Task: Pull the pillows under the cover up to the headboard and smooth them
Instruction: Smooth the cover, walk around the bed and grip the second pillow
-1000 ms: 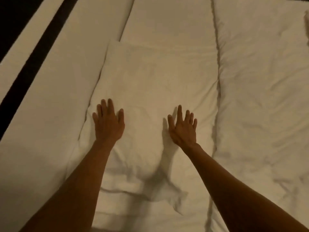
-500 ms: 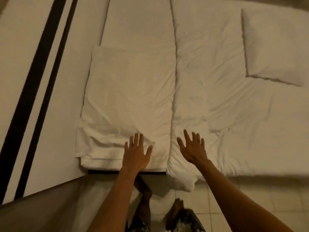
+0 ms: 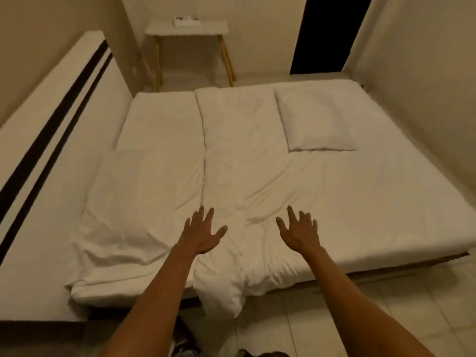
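Hands spread flat, fingers splayed, gripping nothing: left hand [image 3: 202, 234] and right hand [image 3: 300, 231] over the cover [image 3: 257, 181] near the bed's front edge, contact unclear. One pillow [image 3: 139, 202] bulges under the sheet beside the headboard [image 3: 51, 119]. Second pillow [image 3: 316, 122] lies on top, far right.

1. The headboard [image 3: 51, 140] bounds the bed's left side; walls close the right and far-left.
2. A covered pillow [image 3: 134, 202] bulges beside the headboard, and a bare pillow [image 3: 316, 122] lies well right.
3. The cover [image 3: 322, 197] between them lies flat and unobstructed.
4. A side table [image 3: 186, 30] stands beyond the bed.
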Tool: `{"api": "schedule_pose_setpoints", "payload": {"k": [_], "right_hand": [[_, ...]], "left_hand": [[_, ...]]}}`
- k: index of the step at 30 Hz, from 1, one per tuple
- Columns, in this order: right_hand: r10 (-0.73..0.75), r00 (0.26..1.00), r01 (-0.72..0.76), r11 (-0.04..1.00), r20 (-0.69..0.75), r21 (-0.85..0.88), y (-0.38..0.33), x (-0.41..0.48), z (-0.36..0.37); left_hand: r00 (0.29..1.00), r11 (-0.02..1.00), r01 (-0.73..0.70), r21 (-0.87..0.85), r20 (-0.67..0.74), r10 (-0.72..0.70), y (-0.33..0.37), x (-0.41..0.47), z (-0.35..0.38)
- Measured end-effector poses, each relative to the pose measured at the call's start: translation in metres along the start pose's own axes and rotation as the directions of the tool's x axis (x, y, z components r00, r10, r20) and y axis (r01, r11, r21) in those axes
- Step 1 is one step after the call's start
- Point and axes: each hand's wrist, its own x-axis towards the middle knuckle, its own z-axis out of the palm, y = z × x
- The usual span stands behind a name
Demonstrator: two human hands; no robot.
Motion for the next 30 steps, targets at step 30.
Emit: {"api": "schedule_pose_setpoints", "payload": {"k": [30], "right_hand": [[0.309, 0.921, -0.292, 0.951, -0.236, 0.105, 0.614, 0.112, -0.375]], "left_hand": [[0.918, 0.859, -0.387, 0.335, 0.053, 0.393, 0.75, 0.205, 0.08]]}}
